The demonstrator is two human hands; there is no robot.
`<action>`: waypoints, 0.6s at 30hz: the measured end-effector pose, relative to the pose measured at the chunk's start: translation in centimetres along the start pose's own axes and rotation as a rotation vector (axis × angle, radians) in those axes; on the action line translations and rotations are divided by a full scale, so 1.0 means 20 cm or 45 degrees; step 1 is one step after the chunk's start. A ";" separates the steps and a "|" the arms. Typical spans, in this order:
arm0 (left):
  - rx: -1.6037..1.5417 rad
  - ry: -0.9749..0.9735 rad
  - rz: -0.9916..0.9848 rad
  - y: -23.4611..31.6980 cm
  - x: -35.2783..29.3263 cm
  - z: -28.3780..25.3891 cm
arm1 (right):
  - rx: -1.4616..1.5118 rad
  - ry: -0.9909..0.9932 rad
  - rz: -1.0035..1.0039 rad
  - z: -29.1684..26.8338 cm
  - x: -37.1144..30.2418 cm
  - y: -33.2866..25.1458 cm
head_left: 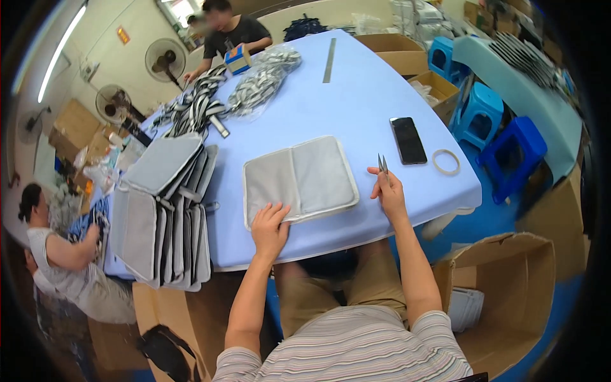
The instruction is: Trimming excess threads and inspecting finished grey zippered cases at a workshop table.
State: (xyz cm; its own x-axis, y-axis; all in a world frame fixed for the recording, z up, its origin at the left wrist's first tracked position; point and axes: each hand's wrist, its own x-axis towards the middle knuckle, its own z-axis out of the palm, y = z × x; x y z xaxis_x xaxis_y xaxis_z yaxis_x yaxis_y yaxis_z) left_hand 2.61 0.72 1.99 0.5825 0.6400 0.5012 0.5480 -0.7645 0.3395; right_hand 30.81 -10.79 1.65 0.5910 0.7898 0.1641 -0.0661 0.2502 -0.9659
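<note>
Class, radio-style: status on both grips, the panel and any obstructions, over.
Left grip resting on panel. Right grip holding pointed tool beside it. Panel flat on table; phone and ring farther right, not in the way.

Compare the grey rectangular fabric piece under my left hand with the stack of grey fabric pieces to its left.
The grey rectangular fabric piece is single; the stack of grey fabric pieces holds many. The piece lies flat; the stack has overlapping, tilted layers. Your left hand rests on the piece; no hand touches the stack. Both are grey with light edging.
</note>
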 end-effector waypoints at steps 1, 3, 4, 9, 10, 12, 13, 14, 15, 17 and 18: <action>-0.063 0.097 -0.004 0.01 0.01 -0.03 | 0.036 0.013 -0.012 -0.01 0.00 0.00; -0.403 0.147 -0.184 -0.07 0.00 -0.05 | 0.027 0.034 -0.005 0.02 0.00 -0.02; -0.484 0.164 -0.139 -0.12 -0.01 -0.06 | 0.036 0.039 -0.027 0.02 0.00 -0.01; -0.888 0.224 -0.381 -0.13 -0.05 -0.14 | 0.023 0.043 -0.055 0.00 0.01 -0.01; -1.004 0.278 -0.428 -0.10 -0.05 -0.16 | -0.002 0.046 -0.044 0.00 0.01 -0.01; -1.020 0.285 -0.434 -0.13 -0.07 -0.17 | 0.000 0.040 -0.054 0.01 0.00 0.00; -1.042 0.282 -0.439 -0.15 -0.08 -0.18 | -0.001 0.044 -0.062 0.01 0.00 -0.01; -1.036 0.297 -0.434 -0.16 -0.08 -0.19 | 0.004 0.031 -0.072 0.02 0.00 -0.01; -1.047 0.296 -0.453 -0.16 -0.09 -0.19 | -0.003 0.039 -0.057 0.02 0.00 -0.01; -1.057 0.302 -0.470 -0.17 -0.09 -0.19 | -0.008 0.040 -0.046 0.02 0.00 -0.01; -1.063 0.304 -0.461 -0.18 -0.09 -0.19 | 0.004 0.036 -0.051 0.01 0.00 0.00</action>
State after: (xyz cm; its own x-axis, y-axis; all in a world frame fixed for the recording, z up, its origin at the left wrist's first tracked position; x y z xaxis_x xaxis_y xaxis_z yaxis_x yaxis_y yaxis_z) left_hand -2.67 1.97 2.84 0.2715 0.8877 0.3718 0.0101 -0.3890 0.9212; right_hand 30.59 -10.69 1.69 0.6159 0.7629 0.1966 -0.0446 0.2830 -0.9581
